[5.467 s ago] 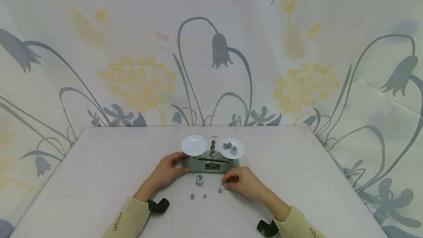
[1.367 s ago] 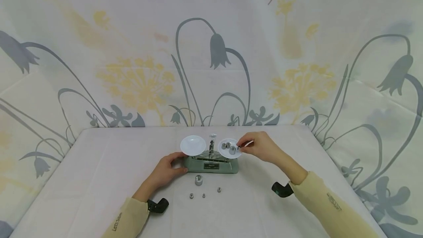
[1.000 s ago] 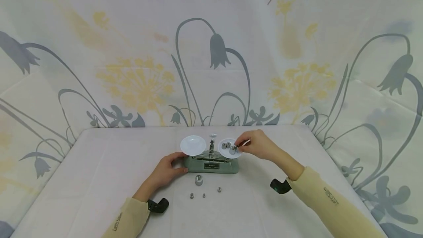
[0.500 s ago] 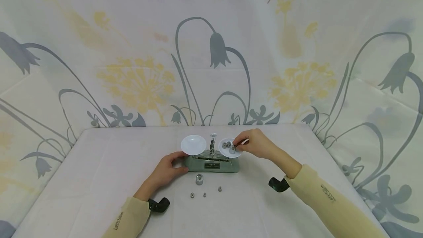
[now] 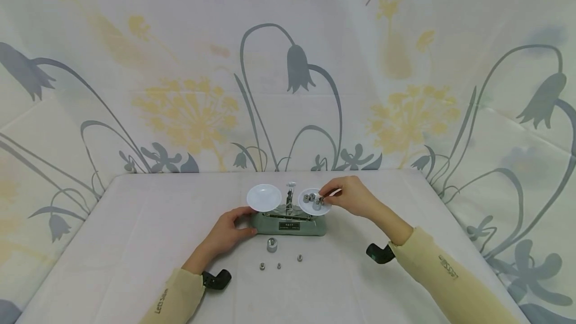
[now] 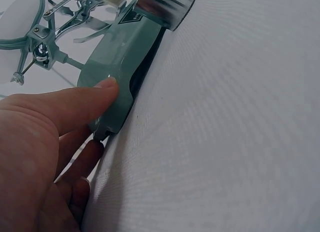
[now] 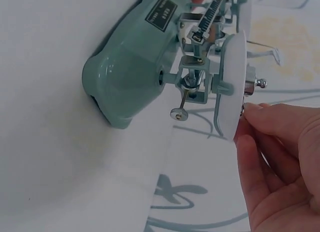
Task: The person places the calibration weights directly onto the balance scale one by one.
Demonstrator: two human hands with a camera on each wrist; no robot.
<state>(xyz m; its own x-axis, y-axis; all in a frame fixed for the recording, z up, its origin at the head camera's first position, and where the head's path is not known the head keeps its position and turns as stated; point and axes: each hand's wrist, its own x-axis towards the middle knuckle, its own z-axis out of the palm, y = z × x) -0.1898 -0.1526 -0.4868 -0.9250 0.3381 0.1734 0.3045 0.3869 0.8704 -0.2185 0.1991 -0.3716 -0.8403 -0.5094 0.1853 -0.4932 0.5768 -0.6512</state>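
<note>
Head view: left hand (image 5: pixel 228 231) gripping our balance (image 5: pixel 265 225), right hand (image 5: pixel 350 196) pinching a weight (image 5: pixel 321 200) at its right pan (image 5: pixel 307 207); release gently!

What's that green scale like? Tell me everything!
The green scale stands upright on the white tabletop. Its base looks like painted metal, with a dark label in front. Above are a marked beam, a bare white left pan and a white right pan holding silvery weights. The left hand grips the base's left end; the right hand pinches a small weight at that pan.
</note>
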